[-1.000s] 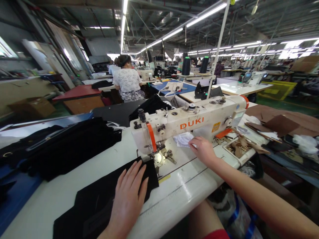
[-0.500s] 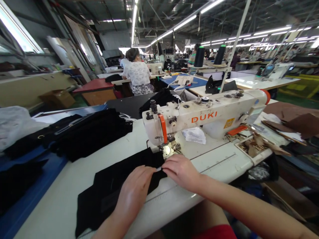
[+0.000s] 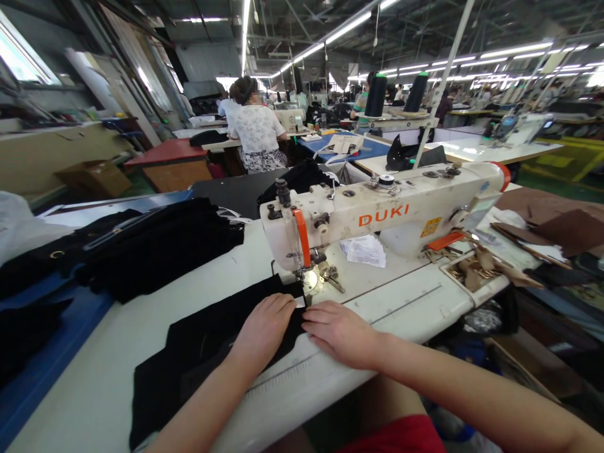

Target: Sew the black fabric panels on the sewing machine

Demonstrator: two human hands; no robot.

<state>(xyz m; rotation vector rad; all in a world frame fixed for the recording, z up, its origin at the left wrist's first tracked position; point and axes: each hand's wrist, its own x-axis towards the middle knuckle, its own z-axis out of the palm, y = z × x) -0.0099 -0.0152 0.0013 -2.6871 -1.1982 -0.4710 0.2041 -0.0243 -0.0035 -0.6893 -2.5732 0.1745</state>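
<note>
Black fabric (image 3: pixel 189 343) lies flat on the white sewing table, its right end close to the needle area of the white DUKI sewing machine (image 3: pixel 349 217). My left hand (image 3: pixel 267 324) rests on the fabric, its fingers pressed together at a small white label (image 3: pixel 300 302). Just right of the label, my right hand (image 3: pixel 342 332) touches the fabric's right edge with fingers held together. Whether its fingertips pinch the cloth is hard to make out. Behind the hands, the machine's lamp lights the needle plate (image 3: pixel 310 280).
Stacked black pieces (image 3: pixel 165 245) lie at the left. White labels (image 3: pixel 363 250) sit under the machine arm. A tray (image 3: pixel 472 277) of small parts is on the right. A person in a patterned shirt (image 3: pixel 257 132) sits farther back.
The label now lies flat on the fabric by my left fingers, closer to the needle. My right hand has flattened and moved slightly down. The whole view has shifted a little.
</note>
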